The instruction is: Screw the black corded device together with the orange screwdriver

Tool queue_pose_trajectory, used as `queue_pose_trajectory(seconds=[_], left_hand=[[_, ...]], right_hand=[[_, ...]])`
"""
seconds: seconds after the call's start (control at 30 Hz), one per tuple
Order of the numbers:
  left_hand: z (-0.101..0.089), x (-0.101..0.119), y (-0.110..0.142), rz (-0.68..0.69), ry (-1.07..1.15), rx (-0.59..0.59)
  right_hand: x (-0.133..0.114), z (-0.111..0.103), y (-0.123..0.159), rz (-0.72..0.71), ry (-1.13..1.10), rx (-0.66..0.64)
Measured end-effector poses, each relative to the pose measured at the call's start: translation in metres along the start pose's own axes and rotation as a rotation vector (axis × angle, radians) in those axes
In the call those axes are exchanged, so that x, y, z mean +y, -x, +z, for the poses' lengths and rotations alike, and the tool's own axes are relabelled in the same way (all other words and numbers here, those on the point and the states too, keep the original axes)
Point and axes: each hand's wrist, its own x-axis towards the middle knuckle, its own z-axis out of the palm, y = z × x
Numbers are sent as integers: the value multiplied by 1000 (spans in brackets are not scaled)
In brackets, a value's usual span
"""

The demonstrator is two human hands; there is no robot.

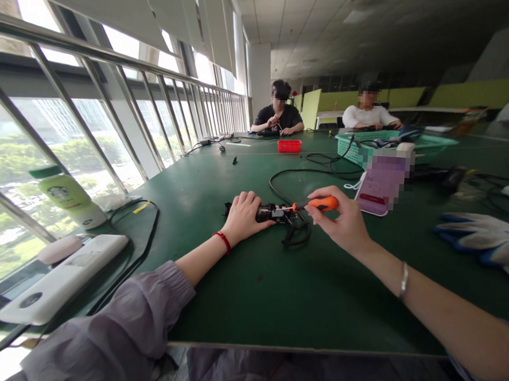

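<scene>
My left hand lies over a dark, cylindrical device on the green table, its fingers wrapped round the body. The device's right end is uncovered, with small parts and wires showing, and a black cable loops out beside it. In my right hand is a screwdriver with an orange and black handle, pinched between thumb and fingers. Its thin shaft points left, and the tip meets or nearly meets the exposed end; I cannot tell which. What exactly the device is cannot be made out.
A phone leans near a green basket of items. Work gloves lie at right. A red tray stands farther back. At left are a bottle, a white power bank and cables. Two people sit across the table.
</scene>
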Motion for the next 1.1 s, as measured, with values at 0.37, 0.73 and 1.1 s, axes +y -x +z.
queue_pose_trajectory(seconds=[0.37,0.73,1.1], left_hand=[[3,-3,0,-44,137,-125],[-1,-3,-3,-18,90,-189],[0,-6,-5,-14,88,-206]], right_hand=[[4,0,0,-19,13,12],[8,3,-2,7,-29,20],[12,2,-5,96,-57,47]])
